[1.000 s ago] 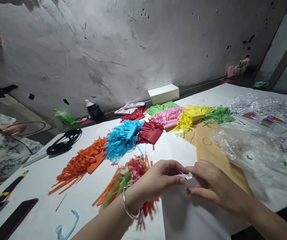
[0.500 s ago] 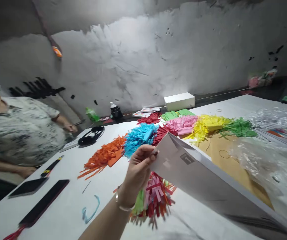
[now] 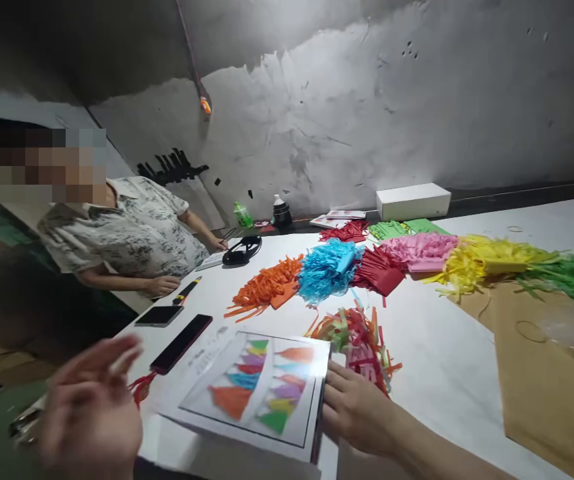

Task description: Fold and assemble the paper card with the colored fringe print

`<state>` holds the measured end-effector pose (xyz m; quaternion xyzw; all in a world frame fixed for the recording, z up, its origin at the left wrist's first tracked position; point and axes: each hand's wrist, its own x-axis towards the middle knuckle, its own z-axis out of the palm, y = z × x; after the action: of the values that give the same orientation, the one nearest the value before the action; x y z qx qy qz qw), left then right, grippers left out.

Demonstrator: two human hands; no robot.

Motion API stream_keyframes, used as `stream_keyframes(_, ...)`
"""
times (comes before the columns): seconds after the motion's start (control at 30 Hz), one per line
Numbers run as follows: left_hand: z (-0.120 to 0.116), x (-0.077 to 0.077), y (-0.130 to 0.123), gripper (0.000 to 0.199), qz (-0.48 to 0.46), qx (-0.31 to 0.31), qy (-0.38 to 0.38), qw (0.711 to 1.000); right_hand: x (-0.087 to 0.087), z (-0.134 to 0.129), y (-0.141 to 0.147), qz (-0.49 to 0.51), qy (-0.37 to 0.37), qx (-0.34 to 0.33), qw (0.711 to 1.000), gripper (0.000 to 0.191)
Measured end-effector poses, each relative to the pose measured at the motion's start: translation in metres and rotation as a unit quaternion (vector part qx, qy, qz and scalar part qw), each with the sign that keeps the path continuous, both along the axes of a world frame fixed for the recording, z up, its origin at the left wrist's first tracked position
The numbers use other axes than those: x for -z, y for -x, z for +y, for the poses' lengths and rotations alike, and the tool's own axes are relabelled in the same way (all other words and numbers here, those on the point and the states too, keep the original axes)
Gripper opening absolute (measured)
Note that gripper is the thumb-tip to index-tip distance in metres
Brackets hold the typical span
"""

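Note:
A white box (image 3: 201, 437) with a printed picture of colourful tassels on its top stands in front of me, tilted. My right hand (image 3: 354, 407) grips its right edge, the fingertips partly hidden behind it. My left hand (image 3: 91, 400), blurred by motion, is raised to the left of the box, its fingers apart and nothing visible in them. Just beyond my right hand lies a multicoloured tassel bundle (image 3: 359, 343). Further back are fringed bundles: orange (image 3: 269, 283), blue (image 3: 329, 267), dark red (image 3: 379, 267), pink (image 3: 421, 250) and yellow (image 3: 499, 257).
A person (image 3: 137, 230) stands at the table's far left, a hand on its edge. Near them are a black phone (image 3: 181, 343), a dark tablet-like object (image 3: 159, 315), a cutter (image 3: 187, 291) and a black cable (image 3: 243, 251). Brown paper (image 3: 541, 360) lies at right.
The view has swung left. The white item, earlier held up by my left hand, now shows its printed face in my right hand's grip. My left hand has let go and moved left.

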<state>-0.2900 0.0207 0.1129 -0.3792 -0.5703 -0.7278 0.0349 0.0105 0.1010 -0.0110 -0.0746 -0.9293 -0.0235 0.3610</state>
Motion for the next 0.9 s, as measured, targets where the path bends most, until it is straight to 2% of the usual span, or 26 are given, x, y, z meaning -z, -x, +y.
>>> stream_keyframes(0.03, -0.01, 0.017, -0.006, 0.059, 0.04, 0.025, 0.061, 0.997, 0.012, 0.001, 0.01, -0.008, 0.005, -0.005, 1.0, 0.02)
stream_keyframes(0.07, -0.017, 0.038, -0.018, 0.062, 0.089, 0.067, 0.176, 0.978, 0.021, 0.002, 0.015, -0.016, 0.013, -0.005, 1.0, 0.017)
stream_keyframes(0.1, -0.022, 0.062, -0.034, 0.065, 0.134, 0.094, 0.246, 0.955, 0.027, 0.001, 0.014, -0.024, 0.026, 0.0, 0.999, 0.015)
stream_keyframes(0.17, -0.024, 0.111, -0.069, 0.066, 0.241, 0.154, 0.295, 0.912, 0.026, 0.001, 0.005, -0.035, 0.069, 0.034, 0.996, 0.017)
stream_keyframes(0.2, -0.023, 0.134, -0.086, 0.068, 0.287, 0.159, 0.319, 0.889, 0.021, 0.003, -0.002, -0.038, 0.099, 0.071, 0.992, 0.02)
stream_keyframes(0.27, -0.02, 0.166, -0.113, 0.079, 0.349, 0.134, 0.377, 0.847, 0.007, 0.014, -0.007, -0.036, 0.165, 0.199, 0.965, 0.026)
stream_keyframes(0.33, -0.017, 0.182, -0.129, 0.085, 0.381, 0.105, 0.41, 0.822, -0.004, 0.031, 0.004, -0.037, 0.226, 0.353, 0.907, 0.043)
stream_keyframes(0.37, -0.015, 0.185, -0.133, 0.088, 0.389, 0.098, 0.416, 0.816, -0.006, 0.041, 0.016, -0.044, 0.252, 0.416, 0.873, 0.056)
stream_keyframes(0.43, -0.013, 0.184, -0.136, 0.097, 0.395, 0.096, 0.416, 0.814, -0.002, 0.057, 0.044, -0.073, 0.3, 0.485, 0.818, 0.075)
stream_keyframes(0.5, -0.014, 0.18, -0.133, 0.105, 0.39, 0.105, 0.408, 0.818, 0.007, 0.065, 0.061, -0.108, 0.33, 0.501, 0.793, 0.075)
stream_keyframes(0.57, -0.017, 0.175, -0.127, 0.105, 0.38, 0.114, 0.393, 0.83, 0.015, 0.069, 0.054, -0.135, 0.341, 0.49, 0.791, 0.07)
stream_keyframes(0.67, -0.024, 0.165, -0.118, 0.096, 0.361, 0.129, 0.363, 0.85, 0.015, 0.068, -0.001, -0.143, 0.347, 0.465, 0.802, 0.071)
stream_keyframes(0.77, -0.029, 0.154, -0.117, 0.09, 0.336, 0.152, 0.344, 0.864, 0.005, 0.052, -0.07, -0.122, 0.361, 0.41, 0.828, 0.082)
stream_keyframes(0.83, -0.029, 0.149, -0.121, 0.088, 0.319, 0.181, 0.335, 0.868, -0.001, 0.028, -0.099, -0.066, 0.338, 0.353, 0.87, 0.084)
stream_keyframes(0.87, -0.029, 0.147, -0.125, 0.087, 0.313, 0.197, 0.329, 0.869, -0.004, 0.013, -0.106, 0.006, 0.286, 0.286, 0.915, 0.081)
stream_keyframes(0.9, -0.028, 0.146, -0.129, 0.086, 0.306, 0.211, 0.316, 0.873, -0.006, -0.001, -0.109, 0.027, 0.242, 0.222, 0.944, 0.077)
